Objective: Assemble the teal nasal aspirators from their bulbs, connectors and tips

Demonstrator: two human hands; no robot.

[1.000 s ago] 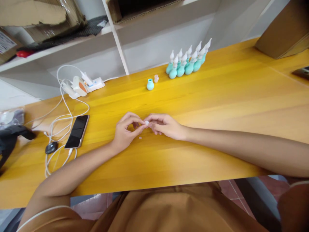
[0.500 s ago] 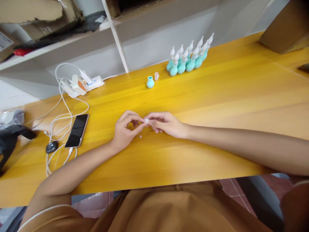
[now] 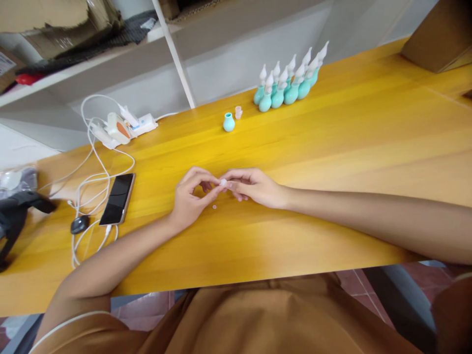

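Between my fingertips is a small whitish translucent piece (image 3: 223,182), partly covered by the fingers. My left hand (image 3: 192,196) pinches it from the left, thumb and index finger closed on it. From the right, my right hand (image 3: 258,188) grips the same piece between thumb and fingers. A tiny pale disc (image 3: 214,207) lies on the table just below the hands. Farther back stand an open-necked turquoise bulb (image 3: 229,123) and, beside it, a small clear pinkish plastic fitting (image 3: 238,113).
Several turquoise bulbs with white pointed tips (image 3: 283,91) stand in rows at the back. On the left are a phone (image 3: 118,199), white cables, a black mouse-like object (image 3: 79,224) and a power strip (image 3: 144,126). A cardboard box (image 3: 437,39) sits at the back right.
The camera view has shifted slightly. Both hands stay on the small whitish piece with almost no visible movement.
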